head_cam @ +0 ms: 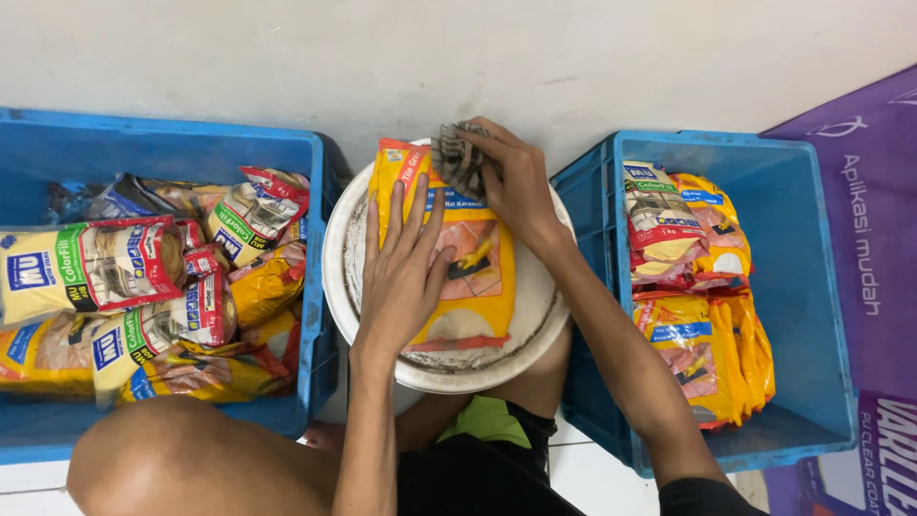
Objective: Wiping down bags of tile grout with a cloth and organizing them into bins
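Head view. Your left hand point(401, 268) lies flat, fingers spread, holding nothing, pressing a yellow-orange packet point(470, 277) onto the upturned white bucket point(336, 250). Just beyond those fingertips, your right hand point(511, 182) is closed on a grey checked rag point(457, 158) at the packet's top edge. Judgement: keep the flat palm's weight steady so the packet cannot slide, and wipe away from it. Blue crates of packets flank both hands: left crate point(315, 153), right crate point(812, 287).
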